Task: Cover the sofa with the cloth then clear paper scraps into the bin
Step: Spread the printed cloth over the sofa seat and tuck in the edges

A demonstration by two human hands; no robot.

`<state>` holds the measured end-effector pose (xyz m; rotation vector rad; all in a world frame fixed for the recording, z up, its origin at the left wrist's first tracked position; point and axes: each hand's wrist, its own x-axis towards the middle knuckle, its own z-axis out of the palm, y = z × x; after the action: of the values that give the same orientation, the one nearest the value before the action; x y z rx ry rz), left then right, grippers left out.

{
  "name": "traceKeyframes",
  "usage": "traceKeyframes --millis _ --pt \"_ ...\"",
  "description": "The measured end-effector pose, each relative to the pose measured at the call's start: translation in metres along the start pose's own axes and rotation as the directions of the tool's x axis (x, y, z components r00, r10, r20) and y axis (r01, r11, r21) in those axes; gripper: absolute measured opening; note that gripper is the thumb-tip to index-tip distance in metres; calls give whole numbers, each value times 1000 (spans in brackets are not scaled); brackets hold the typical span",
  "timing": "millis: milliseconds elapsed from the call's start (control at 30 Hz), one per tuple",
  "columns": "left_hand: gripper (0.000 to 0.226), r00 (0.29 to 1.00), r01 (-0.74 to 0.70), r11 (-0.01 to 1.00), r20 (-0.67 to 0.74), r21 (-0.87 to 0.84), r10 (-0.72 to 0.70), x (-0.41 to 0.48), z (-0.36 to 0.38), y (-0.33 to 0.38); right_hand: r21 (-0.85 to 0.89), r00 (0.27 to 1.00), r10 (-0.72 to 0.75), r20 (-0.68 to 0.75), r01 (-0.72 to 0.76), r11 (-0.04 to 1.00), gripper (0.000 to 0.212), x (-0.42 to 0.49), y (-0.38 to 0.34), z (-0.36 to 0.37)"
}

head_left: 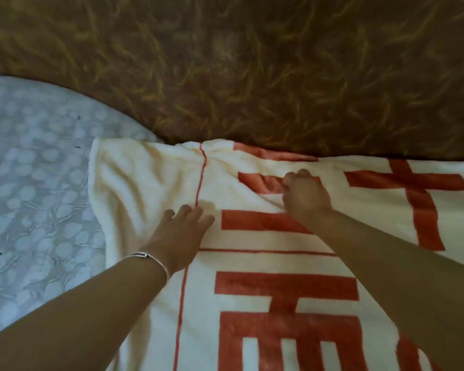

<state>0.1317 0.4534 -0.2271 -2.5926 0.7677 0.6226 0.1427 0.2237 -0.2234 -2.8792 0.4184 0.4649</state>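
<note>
Step in hand: I judge this to be the first half of the task, spreading and smoothing the cloth over the sofa; no paper scraps and no bin are in my view.
Sofa back: the brown upholstered sofa back with a golden wispy pattern [252, 70] fills the frame from nine through twelve to three o'clock.
Cloth: the cream fleece cloth with bold red block lettering and a thin red border line [252, 263] lies across the seat from the centre down to six o'clock, its top edge bunched against the foot of the sofa back.
Uncovered part: a pale blue-grey cover with a pebble-like pattern [38, 183] shows bare at nine o'clock, beside the cloth's left edge.
Right hand: my right hand [306, 194], at about one o'clock from centre, is clenched, pinching a fold of the cloth just below the top edge.
Left hand: my left hand [180, 231], near centre, lies flat and released, fingers spread, pressing on the cloth by the border line.
Bracelet: a thin silver bangle [150, 258] sits on the left wrist.
Next move: I judge the wrinkle wants pulling taut toward the sofa back while the flat hand pins the cloth.
</note>
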Motion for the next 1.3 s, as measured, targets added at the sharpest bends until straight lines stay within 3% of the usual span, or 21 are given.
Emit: traceKeyframes --millis 100,167,233,300,433,567,633,733,833,933,1033,1167,1300 --pt "50 930 170 979 311 109 -196 6 7 -3 -140 990 -49 135 68 988 42 18 17 -1" --pt "38 872 241 957 395 165 -288 -3 11 -16 -183 981 -39 190 74 980 48 27 22 -2" --pt "34 860 301 949 404 91 -312 -12 6 -26 -194 975 -8 223 53 980 53 33 20 -3" --pt "35 884 283 955 363 88 -296 -10 -6 -29 -179 975 -11 221 52 983 51 34 10 -5" --pt "37 964 263 963 -25 -52 -264 26 -29 -32 -112 972 -221 81 229 967 40 36 -16 -7" --pt "41 919 268 955 -264 -129 -293 67 -31 -50 -48 960 -281 4 280 959 46 51 -48 -5" --pt "44 900 322 936 -261 -143 -349 84 -30 -64 -88 948 -311 -62 305 948 47 60 -62 -2" --pt "51 886 419 904 -180 -86 -428 95 -25 -88 -137 930 -363 -51 353 925 50 65 -81 10" --pt "40 905 406 914 -132 -13 -405 89 -28 -109 -188 932 -363 -12 355 916 58 64 -96 18" --pt "32 886 401 916 -258 7 -385 80 -36 -138 -237 945 -327 3 319 918 62 67 -111 20" --pt "34 849 444 896 -309 -21 -428 77 -33 -154 -246 961 -250 120 273 930 54 71 -126 20" --pt "41 816 441 873 -312 -211 -487 72 -23 -154 -281 958 -256 129 283 917 50 68 -140 16" --pt "49 673 474 644 -224 -601 -704 52 -30 -171 -142 948 -316 26 317 938 45 59 -158 13"
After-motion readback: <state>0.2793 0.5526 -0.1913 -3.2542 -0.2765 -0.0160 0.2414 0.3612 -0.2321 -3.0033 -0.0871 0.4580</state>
